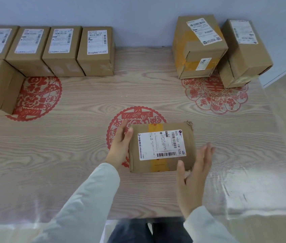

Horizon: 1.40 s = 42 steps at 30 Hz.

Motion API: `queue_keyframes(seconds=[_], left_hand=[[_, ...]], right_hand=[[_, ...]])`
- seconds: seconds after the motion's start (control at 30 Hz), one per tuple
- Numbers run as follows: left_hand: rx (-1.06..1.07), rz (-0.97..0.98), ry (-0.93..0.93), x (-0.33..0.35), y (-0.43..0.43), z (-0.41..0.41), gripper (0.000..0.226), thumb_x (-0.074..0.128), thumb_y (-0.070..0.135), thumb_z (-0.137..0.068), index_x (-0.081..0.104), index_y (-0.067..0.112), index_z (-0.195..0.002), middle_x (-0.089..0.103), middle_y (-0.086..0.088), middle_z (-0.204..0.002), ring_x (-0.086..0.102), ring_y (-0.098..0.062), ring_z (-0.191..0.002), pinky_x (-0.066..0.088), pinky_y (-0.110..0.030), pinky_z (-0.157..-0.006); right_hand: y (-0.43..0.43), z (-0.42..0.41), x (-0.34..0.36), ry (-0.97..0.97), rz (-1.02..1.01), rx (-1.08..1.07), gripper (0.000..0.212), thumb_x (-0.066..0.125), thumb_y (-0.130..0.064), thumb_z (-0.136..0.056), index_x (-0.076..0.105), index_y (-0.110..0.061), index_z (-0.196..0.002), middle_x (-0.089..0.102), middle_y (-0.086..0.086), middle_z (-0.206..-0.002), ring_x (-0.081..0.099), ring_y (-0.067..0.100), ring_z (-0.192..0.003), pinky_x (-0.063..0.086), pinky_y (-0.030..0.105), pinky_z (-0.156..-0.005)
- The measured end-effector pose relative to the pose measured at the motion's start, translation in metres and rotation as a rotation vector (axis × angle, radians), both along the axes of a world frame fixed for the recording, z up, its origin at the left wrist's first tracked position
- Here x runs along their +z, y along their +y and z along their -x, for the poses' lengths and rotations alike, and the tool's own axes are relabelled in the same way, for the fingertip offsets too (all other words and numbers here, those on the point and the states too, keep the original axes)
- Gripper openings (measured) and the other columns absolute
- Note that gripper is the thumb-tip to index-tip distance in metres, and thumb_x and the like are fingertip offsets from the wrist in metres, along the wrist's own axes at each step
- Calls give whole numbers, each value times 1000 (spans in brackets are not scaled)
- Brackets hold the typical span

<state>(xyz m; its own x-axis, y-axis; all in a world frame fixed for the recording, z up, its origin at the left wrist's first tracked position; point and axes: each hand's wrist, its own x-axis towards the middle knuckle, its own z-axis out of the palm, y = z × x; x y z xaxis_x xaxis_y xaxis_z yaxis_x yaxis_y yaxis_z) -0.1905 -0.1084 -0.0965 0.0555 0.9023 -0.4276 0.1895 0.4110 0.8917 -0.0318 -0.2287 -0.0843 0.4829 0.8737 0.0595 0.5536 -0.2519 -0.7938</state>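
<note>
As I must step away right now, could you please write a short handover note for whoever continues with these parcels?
Left hand: open, flat against the left side of the parcel, thumb at its top edge.
Right hand: open, at the near right corner; blurred, so contact is unclear.
The parcel lies on the table in front of the person, label up.
Done, it seems: five boxes lined up far left, labels up.
Left, probably: set this parcel with them, then the far-right boxes.
</note>
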Motion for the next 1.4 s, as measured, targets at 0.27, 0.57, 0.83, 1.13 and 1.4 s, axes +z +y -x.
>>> queue_keyframes(seconds=[0.27, 0.57, 0.83, 1.13, 1.4], left_hand=[[-129, -4, 74, -7, 10, 2, 43, 42, 42, -98, 47, 21, -136, 55, 9, -125, 52, -13, -118, 38, -27, -99], [-129, 4, 65, -6, 2, 5, 21, 43, 34, -100, 53, 18, -108, 59, 11, -93, 55, 3, -80, 41, -6, -64], [-117, -57, -14, 4, -8, -5, 19, 45, 33, -99, 52, 25, -115, 61, 9, -106, 58, -3, -94, 43, -13, -76], [-197, -141, -71, 21, -20, -54, 23, 49, 33, -97, 53, 26, -119, 59, 8, -117, 55, -9, -112, 43, -22, -93], [-204, -124, -135, 34, -49, -134, 14, 53, 23, -96, 48, 30, -107, 51, 2, -132, 48, -14, -125, 40, -20, -101]], right_hand=[[-29, 36, 4, 736, 408, -278, 65, 43, -36, -97, 11, -22, -152, 14, -5, -159, 15, 13, -145, 14, 35, -119], [-4, 67, 12, 1038, 406, -279, 44, 56, -34, -93, 41, -34, -135, 52, -15, -126, 46, 7, -121, 33, 32, -110], [-7, 65, 13, 1093, 314, -314, 25, 56, -13, -94, 49, -36, -101, 59, -4, -101, 56, -2, -99, 39, 43, -108], [-23, 9, 19, 1121, 189, -355, 43, 55, -19, -95, 42, -22, -136, 53, -4, -131, 51, 11, -121, 45, 47, -102], [-37, -88, 21, 1127, -16, -318, 36, 56, -11, -92, 52, -24, -126, 68, -11, -115, 61, 8, -112, 45, 35, -102]])
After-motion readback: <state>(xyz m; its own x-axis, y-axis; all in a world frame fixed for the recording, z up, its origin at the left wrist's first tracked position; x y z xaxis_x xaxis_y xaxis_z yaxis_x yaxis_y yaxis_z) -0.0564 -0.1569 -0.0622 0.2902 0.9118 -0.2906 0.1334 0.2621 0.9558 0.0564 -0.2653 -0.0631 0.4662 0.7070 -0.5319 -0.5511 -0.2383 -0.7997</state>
